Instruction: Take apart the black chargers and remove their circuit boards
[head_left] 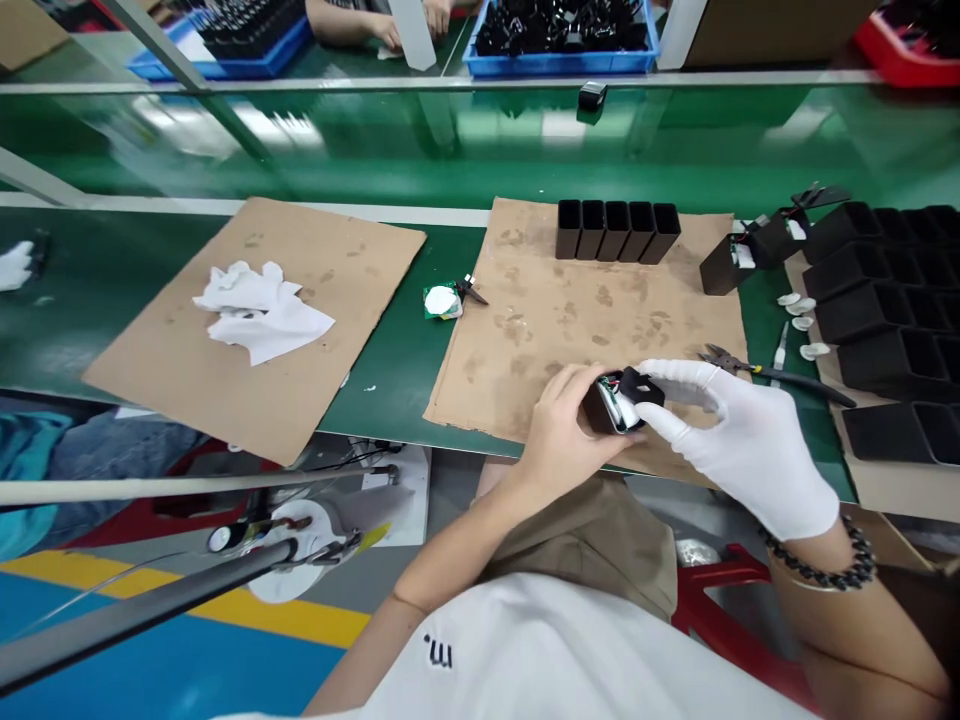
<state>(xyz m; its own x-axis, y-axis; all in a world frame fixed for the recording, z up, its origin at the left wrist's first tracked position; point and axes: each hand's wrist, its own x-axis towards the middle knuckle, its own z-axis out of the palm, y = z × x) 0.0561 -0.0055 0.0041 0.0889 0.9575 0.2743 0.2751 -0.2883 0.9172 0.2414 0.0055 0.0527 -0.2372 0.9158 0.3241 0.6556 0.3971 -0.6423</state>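
Note:
My bare left hand (559, 425) is wrapped round a small black rectangular housing (598, 407) at the front edge of the cardboard. A white part and a bit of green circuit board show in its open end, with thin red wires. My right hand (739, 430), in a white glove, pinches a black cap-like piece (641, 388) at that open end. Whether the piece touches the housing is hard to make out. Beyond my hands, a row of several black open housings (616, 232) stands on the cardboard sheet (525, 340).
Side cutters (780, 374) and a white-handled tool (781, 347) lie at right, near filled housings (726, 266) and stacked black housings (862, 330). A round white item on a green board (442, 301) lies left. White cloth (262, 312) rests on another cardboard sheet (352, 270). Blue trays (559, 66) stand behind.

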